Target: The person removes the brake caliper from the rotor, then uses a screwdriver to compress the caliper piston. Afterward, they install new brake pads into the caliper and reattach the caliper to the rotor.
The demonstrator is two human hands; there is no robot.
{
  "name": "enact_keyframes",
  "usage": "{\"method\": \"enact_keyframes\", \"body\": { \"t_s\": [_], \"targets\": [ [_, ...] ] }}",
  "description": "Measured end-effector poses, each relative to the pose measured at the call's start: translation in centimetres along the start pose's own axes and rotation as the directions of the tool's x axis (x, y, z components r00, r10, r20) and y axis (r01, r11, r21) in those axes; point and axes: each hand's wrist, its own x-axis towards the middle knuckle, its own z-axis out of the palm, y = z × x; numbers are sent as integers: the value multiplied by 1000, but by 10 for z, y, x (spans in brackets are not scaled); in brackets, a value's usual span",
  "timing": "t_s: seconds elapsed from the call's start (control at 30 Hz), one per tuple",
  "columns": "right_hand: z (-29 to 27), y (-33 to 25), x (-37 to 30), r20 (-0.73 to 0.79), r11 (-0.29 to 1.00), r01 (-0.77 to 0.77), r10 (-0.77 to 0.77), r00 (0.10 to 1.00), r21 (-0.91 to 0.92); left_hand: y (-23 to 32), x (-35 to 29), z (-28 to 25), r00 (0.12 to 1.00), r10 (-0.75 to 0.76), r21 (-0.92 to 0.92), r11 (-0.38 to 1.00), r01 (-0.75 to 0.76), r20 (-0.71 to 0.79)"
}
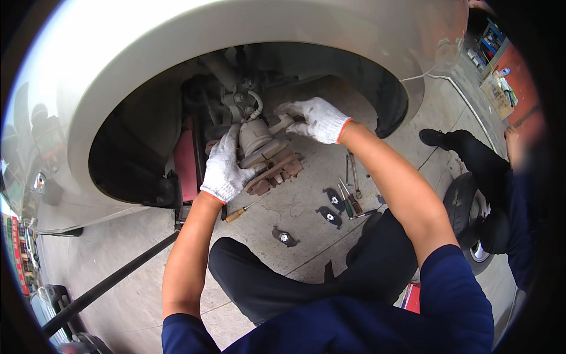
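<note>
Inside the car's wheel arch, a grey brake caliper (254, 134) sits above a rusty brown bracket-like part (277, 174). My left hand (225, 168), in a white knit glove with an orange cuff, is closed around the caliper's left side, its thumb stretched across the front. On the other side my right hand (318, 121), gloved the same way, has its fingers curled on the caliper's right end; some fingertips are hidden. A curved hose (257, 103) rises behind the caliper.
Brake pads (284, 237), screwdrivers (348, 202) and a wrench (355, 177) lie on the concrete. A wood-handled screwdriver (234, 216) is below my left hand. A long black bar (118, 283) slants at lower left. A wheel (471, 212) and another person's leg (477, 153) are at right.
</note>
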Motion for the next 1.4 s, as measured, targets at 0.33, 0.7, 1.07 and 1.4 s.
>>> {"method": "enact_keyframes", "body": {
  "t_s": [0.33, 0.7, 1.07, 1.4],
  "targets": [
    [-4, -6, -9, 66, 795, -277, 288, 955, 539, -52, -43, -51, 995, -83, -335, 938, 95, 51],
    [42, -26, -16, -137, 837, -335, 428, 893, 432, -67, -48, 29, 981, -87, -537, 843, -20, -172],
    [31, -67, -60, -124, 741, -415, 551, 825, 528, -69, -44, 40, 950, -148, -615, 787, -57, -277],
    [32, -96, -77, 18, 766, -585, 603, 797, 266, 3, -101, 71, 875, -450, -921, 236, 310, 179]
  ]
}}
